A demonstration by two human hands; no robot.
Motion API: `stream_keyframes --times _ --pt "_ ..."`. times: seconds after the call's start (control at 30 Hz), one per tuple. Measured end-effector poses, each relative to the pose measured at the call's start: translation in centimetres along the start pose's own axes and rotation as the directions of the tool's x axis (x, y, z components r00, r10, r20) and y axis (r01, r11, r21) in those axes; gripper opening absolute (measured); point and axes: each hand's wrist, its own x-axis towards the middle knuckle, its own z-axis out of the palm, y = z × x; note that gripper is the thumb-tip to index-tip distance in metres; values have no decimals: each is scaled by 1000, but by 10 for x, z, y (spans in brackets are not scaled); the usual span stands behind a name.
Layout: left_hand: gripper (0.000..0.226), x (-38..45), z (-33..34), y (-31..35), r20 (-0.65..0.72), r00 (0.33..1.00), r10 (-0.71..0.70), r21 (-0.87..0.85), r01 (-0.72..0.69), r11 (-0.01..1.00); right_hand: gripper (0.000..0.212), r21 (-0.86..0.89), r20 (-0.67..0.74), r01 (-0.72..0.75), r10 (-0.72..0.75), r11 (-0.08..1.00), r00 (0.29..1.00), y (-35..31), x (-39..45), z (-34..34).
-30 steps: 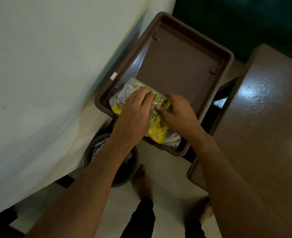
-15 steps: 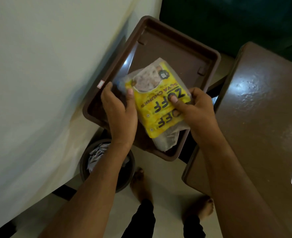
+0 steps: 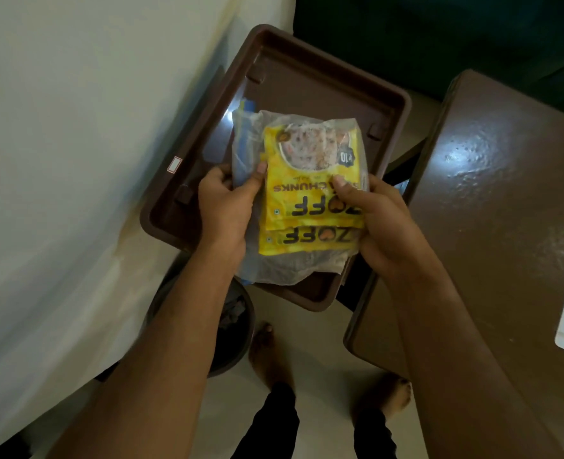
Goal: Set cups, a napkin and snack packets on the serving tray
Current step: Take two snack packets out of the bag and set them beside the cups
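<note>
Both hands hold a clear plastic bag (image 3: 294,260) of yellow snack packets (image 3: 310,197) over a brown serving tray (image 3: 307,84) at the centre of the frame. At centre left, the left hand (image 3: 226,207) grips the bag's left edge, thumb pressed on the front beside the top packet and fingers curled behind. At centre right, the right hand (image 3: 383,226) clasps the right edge, thumb laid across the packet's printed face.

Two yellow packets show through the plastic, one overlapping the other, each printed with the word ZOFF upside down to the camera; a blue item sits behind them at the bag's left side. The bag covers the lower right part of the tray; whether it touches the tray floor cannot be told.

A pale wall fills the left of the frame, and a small white sticker (image 3: 174,165) marks the tray's left rim. A glossy brown table (image 3: 506,193) fills the right side. Below the tray stand a dark round bin (image 3: 234,336) and the person's bare feet (image 3: 267,352) on a light floor.
</note>
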Motion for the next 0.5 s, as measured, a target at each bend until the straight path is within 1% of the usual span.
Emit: stream_keyframes --times 0.07,0.17,0.2,0.27,0.33,0.4,0.43,0.5 --pt "41 -1 -1 2 -60 997 41 72 -37 997 38 -26 -36 16 -17 1000 999 -2 -1 1" --pt "32 -2 -1 3 -58 995 83 160 -73 984 33 -39 -138 67 -72 997 988 -3 -1 3" --pt "28 -2 0 3 -52 995 82 152 -73 986 32 -37 -173 85 -90 996 981 -3 0 2" --pt "21 -3 2 6 -47 997 66 74 -62 995 30 -53 -221 125 -134 991 966 -4 1 1" --pt "21 -3 6 11 -57 997 54 17 -53 998 29 -59 -248 155 -165 986 955 -5 1 -2" --pt "20 -2 8 14 -96 993 68 36 -65 997 25 -70 -273 165 -178 984 945 -6 1 -4" --pt "25 -3 9 16 -118 989 87 87 -77 993 23 -84 -287 166 -183 983 940 -6 1 -6" --pt "48 -6 10 17 -155 975 159 268 -114 957 20 -96 -316 167 -189 981 930 -5 2 -7"
